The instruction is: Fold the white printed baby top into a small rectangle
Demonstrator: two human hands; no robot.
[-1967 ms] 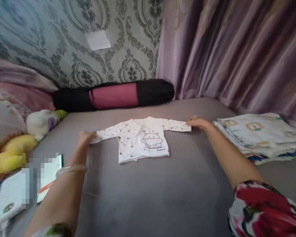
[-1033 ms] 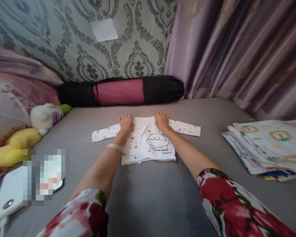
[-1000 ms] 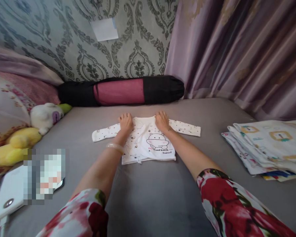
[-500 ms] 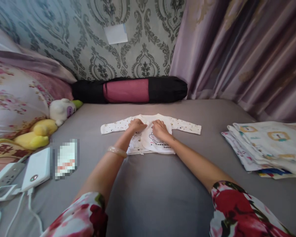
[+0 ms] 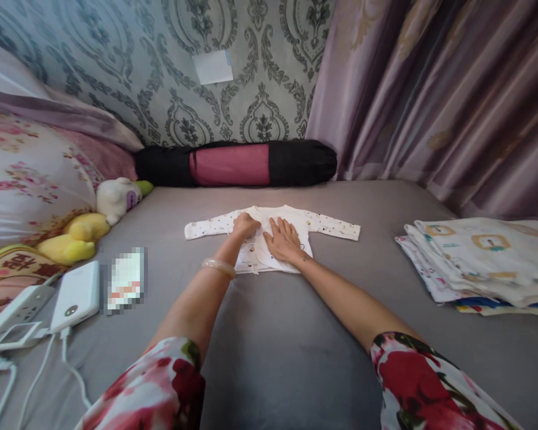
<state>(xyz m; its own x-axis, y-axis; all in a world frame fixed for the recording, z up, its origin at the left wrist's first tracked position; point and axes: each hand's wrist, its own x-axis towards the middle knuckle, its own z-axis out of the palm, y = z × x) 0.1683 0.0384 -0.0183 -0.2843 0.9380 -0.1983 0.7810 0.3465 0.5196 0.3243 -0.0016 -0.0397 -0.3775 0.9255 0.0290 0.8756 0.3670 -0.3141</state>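
A small white baby shirt (image 5: 334,226) with a dotted print lies spread on the grey sheet, both long sleeves stretched out sideways. Its front panels overlap, and a printed picture is partly covered by my fingers. My left hand (image 5: 246,225), above a pale bangle, is closed at the upper left front of the shirt, the fingertips curled against the fabric. Flat on the right front panel rests my right hand (image 5: 283,240), palm down with its fingers spread.
A stack of folded baby clothes (image 5: 484,257) sits at right. A black-and-pink rolled bag (image 5: 233,164) lies along the wall. Left are plush toys (image 5: 74,239), a floral pillow (image 5: 31,179), a white power bank (image 5: 77,297), a power strip (image 5: 20,313) and cables.
My right hand has gone from curled fingers to lying flat and spread on the shirt front. My left hand stays at about the same spot, its fingers more curled. The view has shifted slightly.
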